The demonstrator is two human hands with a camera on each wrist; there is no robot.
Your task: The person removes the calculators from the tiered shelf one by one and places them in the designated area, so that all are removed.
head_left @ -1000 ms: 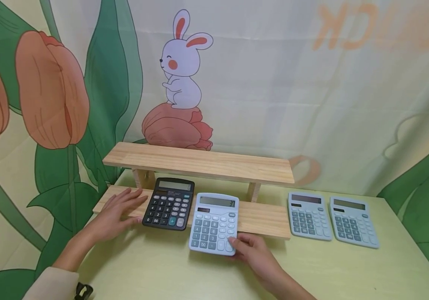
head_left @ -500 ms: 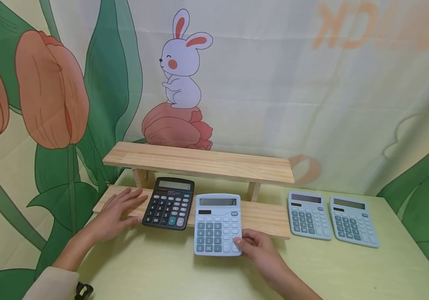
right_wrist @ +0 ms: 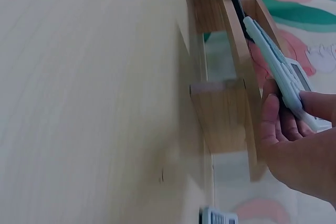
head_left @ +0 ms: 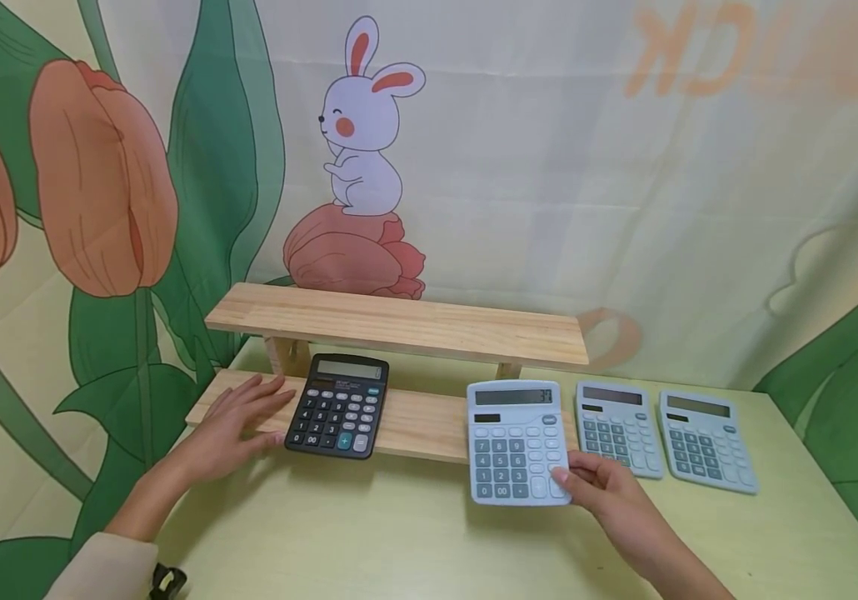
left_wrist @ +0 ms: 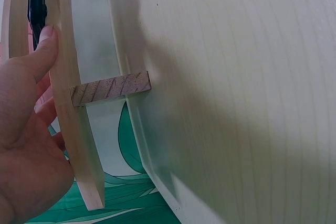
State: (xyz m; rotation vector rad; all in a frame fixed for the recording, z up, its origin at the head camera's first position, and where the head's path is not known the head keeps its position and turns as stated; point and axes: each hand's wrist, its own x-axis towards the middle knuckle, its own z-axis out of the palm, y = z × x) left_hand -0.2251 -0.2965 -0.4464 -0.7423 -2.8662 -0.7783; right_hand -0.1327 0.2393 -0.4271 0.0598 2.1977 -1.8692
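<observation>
Looks partway through arranging calculators at a wooden stand. Shows the black calculator lying on the lower shelf, toward the left, seemingly in place. Leaves the light-blue calculator not yet set down: pinched in the right grip by its near right corner, face up, in front of the lower shelf's right part. Cannot tell whether touching the board. Leaves two more, the left spare calculator and the right spare calculator, flat on the surface at right; cannot tell whether due to move too. Rests the left grip over the shelf's left end, fingers loosely extended, grasping nothing, just beside the black calculator.

Can read number keys and 00 on both main calculators, and what looks like a 0 on the black one's display. Shows a 3 on the held display, then an unclear digit. Bears small print below the black one's display, too fine to read. Carries blurred orange lettering on the far backdrop, not readable whole.
</observation>
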